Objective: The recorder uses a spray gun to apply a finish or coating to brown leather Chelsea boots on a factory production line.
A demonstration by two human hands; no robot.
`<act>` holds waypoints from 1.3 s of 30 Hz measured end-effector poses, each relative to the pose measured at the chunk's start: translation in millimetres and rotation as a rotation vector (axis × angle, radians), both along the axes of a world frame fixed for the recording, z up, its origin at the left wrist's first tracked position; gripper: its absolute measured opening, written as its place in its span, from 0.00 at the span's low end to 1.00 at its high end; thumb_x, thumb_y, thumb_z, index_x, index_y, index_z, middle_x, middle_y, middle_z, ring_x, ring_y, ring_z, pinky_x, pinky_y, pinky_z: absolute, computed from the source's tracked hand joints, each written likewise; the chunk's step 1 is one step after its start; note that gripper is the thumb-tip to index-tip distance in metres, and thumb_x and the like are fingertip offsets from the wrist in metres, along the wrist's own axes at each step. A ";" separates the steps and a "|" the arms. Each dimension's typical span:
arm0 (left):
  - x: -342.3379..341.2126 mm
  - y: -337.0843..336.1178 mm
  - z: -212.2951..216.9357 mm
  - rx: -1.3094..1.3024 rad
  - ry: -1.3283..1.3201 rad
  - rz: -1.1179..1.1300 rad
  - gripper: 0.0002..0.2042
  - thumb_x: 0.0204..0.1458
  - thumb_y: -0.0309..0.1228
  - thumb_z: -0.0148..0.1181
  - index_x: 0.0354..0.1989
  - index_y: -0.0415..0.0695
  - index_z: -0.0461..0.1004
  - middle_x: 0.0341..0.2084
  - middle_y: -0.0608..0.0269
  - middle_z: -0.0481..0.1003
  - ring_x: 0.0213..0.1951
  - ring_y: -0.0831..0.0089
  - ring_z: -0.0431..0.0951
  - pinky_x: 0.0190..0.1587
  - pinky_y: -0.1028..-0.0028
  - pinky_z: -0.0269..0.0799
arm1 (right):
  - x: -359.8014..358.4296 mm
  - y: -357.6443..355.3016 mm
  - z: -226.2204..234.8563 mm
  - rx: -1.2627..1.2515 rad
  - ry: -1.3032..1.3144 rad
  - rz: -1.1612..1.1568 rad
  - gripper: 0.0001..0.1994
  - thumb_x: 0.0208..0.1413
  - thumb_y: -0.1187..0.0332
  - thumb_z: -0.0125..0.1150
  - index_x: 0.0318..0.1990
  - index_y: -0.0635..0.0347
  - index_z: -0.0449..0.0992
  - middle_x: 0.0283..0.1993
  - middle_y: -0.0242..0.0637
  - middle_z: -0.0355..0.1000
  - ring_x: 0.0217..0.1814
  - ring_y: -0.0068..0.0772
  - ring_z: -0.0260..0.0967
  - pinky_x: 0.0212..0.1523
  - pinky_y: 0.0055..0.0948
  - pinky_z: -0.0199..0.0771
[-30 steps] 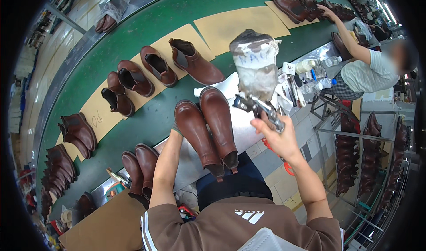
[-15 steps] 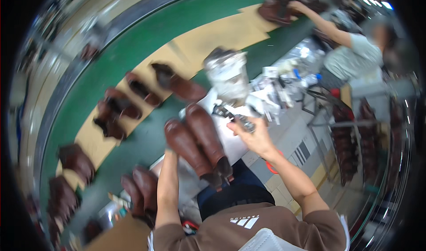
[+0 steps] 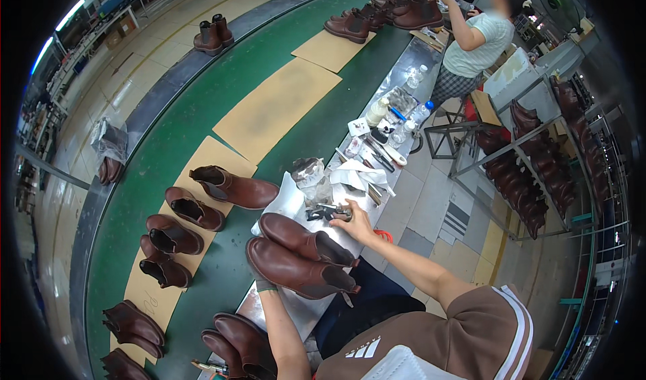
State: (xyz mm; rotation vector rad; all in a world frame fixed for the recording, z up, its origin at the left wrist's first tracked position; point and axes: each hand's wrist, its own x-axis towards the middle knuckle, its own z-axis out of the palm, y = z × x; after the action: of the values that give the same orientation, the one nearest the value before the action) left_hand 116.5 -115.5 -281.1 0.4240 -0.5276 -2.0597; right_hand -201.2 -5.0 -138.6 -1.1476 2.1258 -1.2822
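Observation:
A pair of brown leather ankle boots (image 3: 296, 262) with dark elastic side panels is held over my lap, toes pointing away to the left. My left hand (image 3: 266, 287) supports the boots from below; the boots hide most of its fingers, and a greyish-green band shows near the wrist. My right hand (image 3: 356, 224) has its fingers curled at the end of a dark hand tool (image 3: 324, 212), low over the bench beside the boots. The tool's exact kind is unclear. Just beyond it lie crumpled white paper (image 3: 360, 175) and a plastic-wrapped bundle (image 3: 311, 181).
More brown boots (image 3: 235, 187) stand on tan cardboard (image 3: 276, 111) along the green belt (image 3: 195, 104). Bottles (image 3: 377, 111) and brushes (image 3: 378, 155) crowd the metal side bench. A co-worker (image 3: 474, 47) handles boots farther along. Racks of brown footwear (image 3: 513, 175) stand at right.
The view has swung and become sharper. The boots have turned from heels toward me to lying more sideways, heels to the right. My right hand remains at the dark tool.

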 end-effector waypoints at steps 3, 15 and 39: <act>3.7 6.6 37.6 0.113 -0.083 0.428 0.22 0.61 0.42 0.41 0.55 0.38 0.64 0.49 0.55 0.70 0.47 0.64 0.71 0.55 0.66 0.63 | 13.4 26.9 17.5 -0.044 0.624 0.030 0.23 0.44 0.67 0.67 0.49 0.62 0.68 0.44 0.45 0.68 0.39 0.44 0.67 0.42 0.36 0.69; -29.4 172.7 114.4 0.373 -0.535 0.288 0.14 0.61 0.35 0.43 0.47 0.38 0.67 0.41 0.55 0.71 0.38 0.68 0.73 0.43 0.74 0.68 | 55.4 29.6 -14.5 0.244 -0.334 0.514 0.25 0.60 0.52 0.49 0.56 0.63 0.67 0.51 0.49 0.71 0.54 0.37 0.68 0.54 0.29 0.65; -124.4 171.7 278.7 0.331 0.639 0.412 0.34 0.51 0.53 0.36 0.64 0.47 0.52 0.64 0.51 0.51 0.66 0.51 0.49 0.65 0.44 0.41 | -36.8 -2.4 -34.5 0.212 -0.297 0.512 0.15 0.52 0.55 0.63 0.24 0.55 0.73 0.22 0.22 0.64 0.24 0.15 0.56 0.25 0.23 0.58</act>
State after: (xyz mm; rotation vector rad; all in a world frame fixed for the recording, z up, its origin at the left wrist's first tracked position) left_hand -7.8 56.2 -2.4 0.0360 0.2691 -1.7445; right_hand -238.1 -7.4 -173.1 -1.2164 1.5714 -0.9012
